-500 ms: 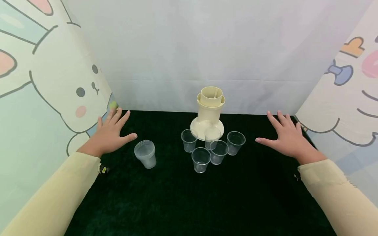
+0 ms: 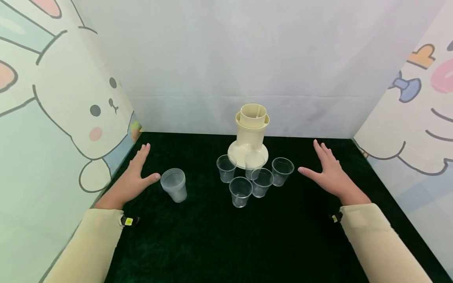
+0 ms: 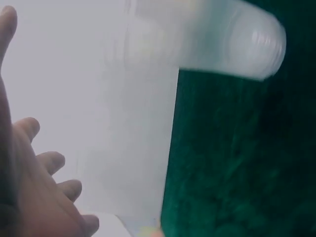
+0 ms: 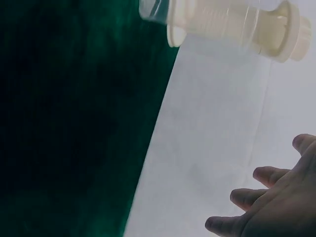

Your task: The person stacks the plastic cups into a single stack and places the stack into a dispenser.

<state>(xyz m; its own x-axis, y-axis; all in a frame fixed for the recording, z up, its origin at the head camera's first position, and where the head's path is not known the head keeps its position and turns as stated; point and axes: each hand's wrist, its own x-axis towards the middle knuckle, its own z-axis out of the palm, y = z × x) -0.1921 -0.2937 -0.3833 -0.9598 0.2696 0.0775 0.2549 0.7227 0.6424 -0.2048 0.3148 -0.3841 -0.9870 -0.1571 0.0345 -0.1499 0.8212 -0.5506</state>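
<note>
My left hand [image 2: 130, 182] hovers beside a stack of nested clear plastic cups [image 2: 175, 188], its thumb tip right at the rim in the head view. Its fingers are straight and it holds nothing. On the other side, my right hand [image 2: 332, 179] is spread with its thumb toward a single clear cup [image 2: 282, 173]. Nothing is in that hand either. Several more clear cups [image 2: 240, 192] stand upright in a cluster at the middle. Behind them rises a cream cylindrical holder [image 2: 250, 135] on a round base, seen through a cup in the right wrist view.
A dark green cloth [image 2: 226, 243] covers the table. A pale curtain [image 2: 226, 59] hangs along the back edge, and cartoon-printed panels stand at the left [image 2: 53, 137] and right [image 2: 417, 137]. Dark straps show at both sleeve cuffs.
Both hands have drawn a little nearer the body and turned, palms facing each other more. The right hand has shifted inward. Cups and holder stay in place.
</note>
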